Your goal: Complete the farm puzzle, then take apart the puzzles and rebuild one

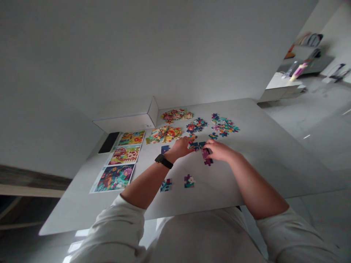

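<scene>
My left hand (pixel 181 147), a black watch on its wrist, has its fingers closed at the left edge of a dark blue puzzle piece (pixel 194 146). Just right of that piece, my right hand (pixel 218 150) pinches the edge of some joined puzzle pieces, blue at the top and purple (pixel 207 157) below. The two parts lie side by side on the white table; whether they interlock I cannot tell. Nearer to me are a blue-green piece (pixel 166 185) and a dark piece with a white figure (pixel 189 181). Another blue piece (pixel 165 149) is partly behind my left wrist.
Piles of red-yellow pieces (pixel 177 115), orange-yellow pieces (pixel 165 134), dark blue pieces (pixel 196 125) and teal-purple pieces (pixel 225 125) lie beyond my hands. At left are a printed picture sheet (pixel 124 159), a black phone-like slab (pixel 109 142) and a white box (pixel 126 120) against the wall.
</scene>
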Demonstrator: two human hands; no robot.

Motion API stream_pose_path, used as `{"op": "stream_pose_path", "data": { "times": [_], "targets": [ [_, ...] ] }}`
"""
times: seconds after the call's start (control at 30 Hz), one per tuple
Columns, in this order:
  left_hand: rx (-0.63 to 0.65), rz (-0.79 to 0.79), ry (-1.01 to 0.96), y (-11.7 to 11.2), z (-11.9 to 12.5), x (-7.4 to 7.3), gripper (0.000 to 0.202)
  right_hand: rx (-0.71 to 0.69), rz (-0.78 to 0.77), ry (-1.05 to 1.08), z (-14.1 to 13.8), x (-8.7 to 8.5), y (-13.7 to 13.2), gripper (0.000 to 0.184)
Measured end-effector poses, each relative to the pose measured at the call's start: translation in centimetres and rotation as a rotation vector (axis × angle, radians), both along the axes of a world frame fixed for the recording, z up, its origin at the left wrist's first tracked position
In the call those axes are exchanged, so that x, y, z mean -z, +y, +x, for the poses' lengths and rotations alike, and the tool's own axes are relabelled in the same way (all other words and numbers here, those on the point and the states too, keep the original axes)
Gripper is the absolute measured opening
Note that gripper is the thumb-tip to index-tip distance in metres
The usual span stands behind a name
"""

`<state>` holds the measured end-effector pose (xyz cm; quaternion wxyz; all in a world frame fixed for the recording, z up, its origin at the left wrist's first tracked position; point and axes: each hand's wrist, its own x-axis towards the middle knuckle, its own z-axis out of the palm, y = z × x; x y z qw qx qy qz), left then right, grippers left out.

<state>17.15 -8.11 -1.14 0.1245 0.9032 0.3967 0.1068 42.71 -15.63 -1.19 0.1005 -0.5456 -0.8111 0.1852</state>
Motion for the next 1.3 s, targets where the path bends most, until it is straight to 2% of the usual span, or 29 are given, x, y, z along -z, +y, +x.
{"op": "stream_pose_path", "data": {
  "times": [0.27,0.5,0.87,1.3],
  "targets": [
    [0.001,0.055,0.062,-1.0,1.2,-1.0,0.048,0.000,0.002,0.003,-0.2,-0.2,-0.1,0.044],
    [0.181,0.103,0.047,-2.4,1.9,-1.5,0.029,0.014,-0.024,-0.037,-0.5,-1.0,-0.3,0.042],
    [0.144,0.133,0.140,-2.5,1.9,-1.1,0.029,0.009,-0.053,-0.088,-0.7,-1.7,-0.5,0.040],
    [0.174,0.117,0.062,-2.0,1.9,0.1,0.030,0.034,-0.037,-0.072,-0.8,-1.8,-0.7,0.038]
  ]
}}
